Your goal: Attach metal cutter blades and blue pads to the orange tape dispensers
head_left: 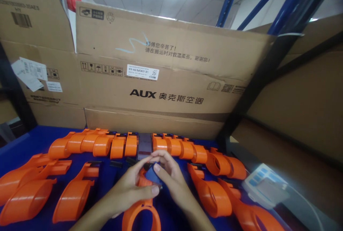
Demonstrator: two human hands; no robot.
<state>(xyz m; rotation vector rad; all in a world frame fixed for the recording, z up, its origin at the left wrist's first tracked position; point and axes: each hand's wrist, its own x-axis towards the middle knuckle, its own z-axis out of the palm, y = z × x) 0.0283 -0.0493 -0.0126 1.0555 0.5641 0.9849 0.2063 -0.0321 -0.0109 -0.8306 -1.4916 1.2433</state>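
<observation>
At the front centre, an orange plastic part with a round ring [127, 220] hangs ring-down from my hands. My left hand [134, 188] is closed around its upper stem, with the thumb lying across the front. My right hand [170, 172] is closed on a small dark blue piece [152, 174], thumb pressed on its face. This blue piece sits against the top of the orange part; whether the two are joined I cannot tell. Fingers of both hands meet at the top and hide part of the contact.
Several similar orange parts [100, 146] line the back and both sides of the blue surface [104, 191]. A dark box-like item [145, 145] stands behind my hands. At right lies a white-and-blue device [265, 184] with a cable. Cardboard panels [166, 91] rise behind, between dark posts [246, 88].
</observation>
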